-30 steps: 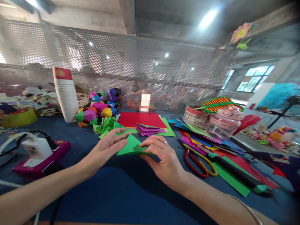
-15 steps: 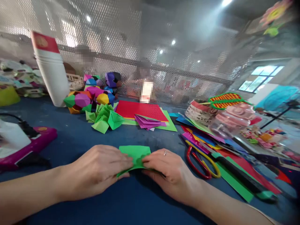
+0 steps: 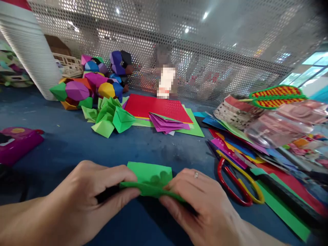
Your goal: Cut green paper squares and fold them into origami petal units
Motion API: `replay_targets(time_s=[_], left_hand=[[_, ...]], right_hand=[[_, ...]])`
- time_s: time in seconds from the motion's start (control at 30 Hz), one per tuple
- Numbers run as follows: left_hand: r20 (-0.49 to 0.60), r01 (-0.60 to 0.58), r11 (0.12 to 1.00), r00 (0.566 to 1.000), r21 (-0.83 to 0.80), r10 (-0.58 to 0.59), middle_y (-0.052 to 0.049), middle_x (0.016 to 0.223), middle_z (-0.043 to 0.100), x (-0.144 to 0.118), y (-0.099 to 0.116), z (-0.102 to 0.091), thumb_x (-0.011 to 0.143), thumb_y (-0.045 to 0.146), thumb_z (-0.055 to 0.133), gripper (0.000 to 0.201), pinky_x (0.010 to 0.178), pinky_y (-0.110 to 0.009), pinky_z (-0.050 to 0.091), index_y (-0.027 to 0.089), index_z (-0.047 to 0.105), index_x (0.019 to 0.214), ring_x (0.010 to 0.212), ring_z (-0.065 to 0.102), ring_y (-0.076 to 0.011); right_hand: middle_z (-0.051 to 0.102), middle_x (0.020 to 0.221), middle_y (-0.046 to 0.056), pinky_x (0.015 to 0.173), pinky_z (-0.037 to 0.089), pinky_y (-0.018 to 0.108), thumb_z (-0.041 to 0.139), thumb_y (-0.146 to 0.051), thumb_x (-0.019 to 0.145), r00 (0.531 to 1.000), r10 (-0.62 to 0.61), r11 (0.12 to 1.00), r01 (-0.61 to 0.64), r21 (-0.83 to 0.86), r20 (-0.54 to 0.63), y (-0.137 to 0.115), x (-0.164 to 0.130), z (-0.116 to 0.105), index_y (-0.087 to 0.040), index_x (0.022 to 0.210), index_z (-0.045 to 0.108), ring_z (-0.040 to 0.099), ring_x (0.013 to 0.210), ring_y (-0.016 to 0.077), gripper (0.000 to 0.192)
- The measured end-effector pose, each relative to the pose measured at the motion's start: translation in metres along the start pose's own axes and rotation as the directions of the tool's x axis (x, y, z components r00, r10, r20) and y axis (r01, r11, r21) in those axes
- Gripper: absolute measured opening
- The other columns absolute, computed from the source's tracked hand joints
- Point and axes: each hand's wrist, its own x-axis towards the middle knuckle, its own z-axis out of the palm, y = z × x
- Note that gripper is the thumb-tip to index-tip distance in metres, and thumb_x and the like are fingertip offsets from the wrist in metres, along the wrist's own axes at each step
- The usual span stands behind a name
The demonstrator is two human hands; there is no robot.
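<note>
A piece of green paper, partly folded, is held low over the blue table. My left hand pinches its left end between thumb and fingers. At the right end, my right hand, with a ring on one finger, grips the paper the same way. The near edge of the paper is bent up into a fold between the thumbs, while its far part lies flatter and shows finger shadows. My palms hide both ends of the fold.
Scissors with red and yellow handles and a black-handled cutter lie at right on coloured paper. Green folded pieces, purple folded pieces and red sheets lie behind. A purple device sits at left.
The view has moved closer and turned slightly. My left hand's fingers have lifted from lying along the paper into a thumb pinch, and the near fold stands more plainly.
</note>
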Motion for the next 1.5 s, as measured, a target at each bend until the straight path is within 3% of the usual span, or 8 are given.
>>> replay_targets(time_s=[0.1, 0.17, 0.3, 0.57, 0.7, 0.9, 1.13, 1.5], left_hand=[[-0.080, 0.090, 0.996, 0.993, -0.028, -0.092, 0.007, 0.071, 0.073, 0.012, 0.004, 0.002, 0.097, 0.032, 0.061, 0.012, 0.048, -0.016, 0.046, 0.025, 0.069, 0.090, 0.053, 0.063, -0.0096], [-0.095, 0.132, 0.990, 0.986, -0.048, -0.136, 0.008, 0.067, 0.069, 0.016, 0.005, 0.002, 0.094, 0.032, 0.062, 0.010, 0.047, -0.016, 0.046, 0.025, 0.068, 0.090, 0.054, 0.062, -0.0100], [-0.102, 0.149, 0.989, 0.984, 0.001, -0.148, 0.007, 0.067, 0.063, 0.017, 0.004, 0.002, 0.093, 0.032, 0.062, 0.008, 0.049, -0.019, 0.046, 0.026, 0.066, 0.093, 0.053, 0.058, -0.0107], [-0.088, 0.091, 0.994, 0.992, 0.059, -0.086, -0.005, 0.138, 0.062, 0.015, -0.006, 0.002, 0.096, 0.040, 0.060, 0.040, 0.110, -0.041, 0.047, 0.029, 0.056, 0.134, 0.129, 0.058, -0.0263], [0.024, 0.219, 0.973, 0.976, -0.067, -0.218, -0.001, 0.130, 0.069, 0.016, -0.004, -0.003, 0.091, 0.044, 0.066, 0.048, 0.106, -0.041, 0.051, 0.035, 0.057, 0.137, 0.120, 0.064, -0.0269], [0.119, 0.365, 0.887, 0.931, -0.283, -0.346, 0.002, 0.100, 0.076, 0.022, 0.005, -0.008, 0.085, 0.039, 0.070, 0.025, 0.083, -0.029, 0.055, 0.029, 0.073, 0.108, 0.095, 0.071, -0.0228], [0.140, 0.396, 0.843, 0.918, -0.365, -0.371, 0.002, 0.078, 0.070, 0.021, 0.004, -0.007, 0.083, 0.040, 0.072, 0.018, 0.068, -0.025, 0.049, 0.022, 0.071, 0.085, 0.076, 0.064, -0.0183], [0.178, 0.393, 0.812, 0.920, -0.432, -0.350, 0.004, 0.077, 0.067, 0.020, 0.005, -0.007, 0.084, 0.036, 0.072, 0.013, 0.066, -0.022, 0.044, 0.023, 0.070, 0.085, 0.074, 0.058, -0.0146]], right_hand=[[0.064, 0.075, 0.002, 0.068, 0.050, 0.034, 0.057, -0.025, 0.100, 0.980, 0.194, 0.979, -0.196, 0.053, 0.040, 0.000, 0.010, -0.001, -0.020, 0.079, 0.062, 0.060, 0.072, 0.0186, 0.022], [0.067, 0.095, 0.007, 0.081, 0.051, 0.041, 0.060, -0.027, 0.097, 0.966, 0.259, 0.965, -0.260, 0.029, 0.026, 0.000, 0.015, -0.001, -0.019, 0.091, 0.064, 0.061, 0.089, 0.0228, 0.011], [0.061, 0.125, 0.012, 0.102, 0.042, 0.057, 0.061, -0.036, 0.097, 0.949, 0.306, 0.952, -0.303, -0.051, 0.074, 0.005, 0.018, -0.003, -0.019, 0.117, 0.063, 0.052, 0.120, 0.0327, 0.026], [0.063, 0.110, 0.007, 0.095, 0.046, 0.048, 0.068, -0.031, 0.091, 0.930, 0.357, 0.922, -0.366, 0.128, 0.088, 0.006, 0.016, -0.001, -0.021, 0.101, 0.058, 0.056, 0.107, 0.0272, 0.017], [0.063, 0.092, 0.002, 0.079, 0.048, 0.038, 0.070, -0.030, 0.089, 0.909, 0.406, 0.876, -0.416, 0.243, 0.093, 0.003, 0.010, 0.002, -0.025, 0.098, 0.061, 0.058, 0.095, 0.0243, 0.013], [0.069, 0.093, 0.001, 0.085, 0.046, 0.039, 0.078, -0.030, 0.086, 0.911, 0.410, 0.871, -0.407, 0.276, 0.048, 0.005, 0.009, 0.003, -0.029, 0.099, 0.073, 0.061, 0.098, 0.0247, 0.013], [0.071, 0.084, 0.001, 0.079, 0.046, 0.036, 0.078, -0.028, 0.086, 0.904, 0.425, 0.861, -0.421, 0.284, 0.050, 0.003, 0.012, 0.002, -0.025, 0.086, 0.077, 0.063, 0.090, 0.0230, 0.003], [0.069, 0.074, 0.000, 0.076, 0.045, 0.035, 0.079, -0.033, 0.086, 0.888, 0.455, 0.848, -0.456, 0.271, 0.071, 0.001, 0.013, 0.001, -0.023, 0.076, 0.076, 0.063, 0.083, 0.0215, 0.014]])
